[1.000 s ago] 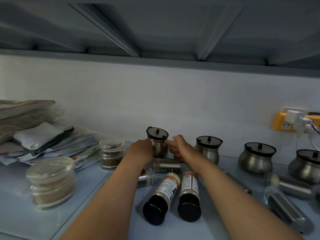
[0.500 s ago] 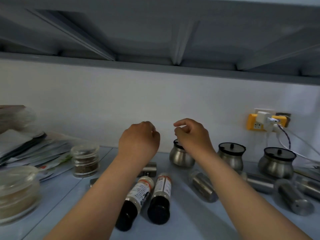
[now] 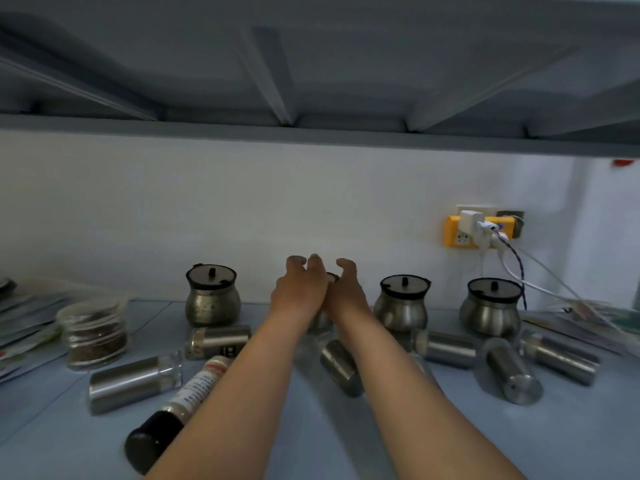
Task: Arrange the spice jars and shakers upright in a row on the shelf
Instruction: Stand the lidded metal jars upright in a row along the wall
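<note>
Three steel pot jars with black lids stand upright along the wall: one on the left (image 3: 211,296) and two on the right (image 3: 401,303) (image 3: 491,306). Another pot jar (image 3: 333,277) stands between my hands and is mostly hidden. My left hand (image 3: 298,292) and my right hand (image 3: 348,294) cup its sides, fingertips above the lid. Several steel shakers lie on their sides on the blue shelf (image 3: 346,438), among them one at the left (image 3: 135,382) and one by my right forearm (image 3: 341,365). A labelled bottle with a black cap (image 3: 180,403) lies under my left forearm.
A glass jar of brown spice (image 3: 93,334) stands at the left beside a spread of papers (image 3: 20,323). A yellow socket block (image 3: 478,230) with chargers and cables hangs on the wall at the right. The upper shelf's edge (image 3: 311,128) runs overhead.
My hands left the leftmost pot jar, lifted, moved right and came down around the neighbouring pot jar. The view has shifted right, showing more lying shakers.
</note>
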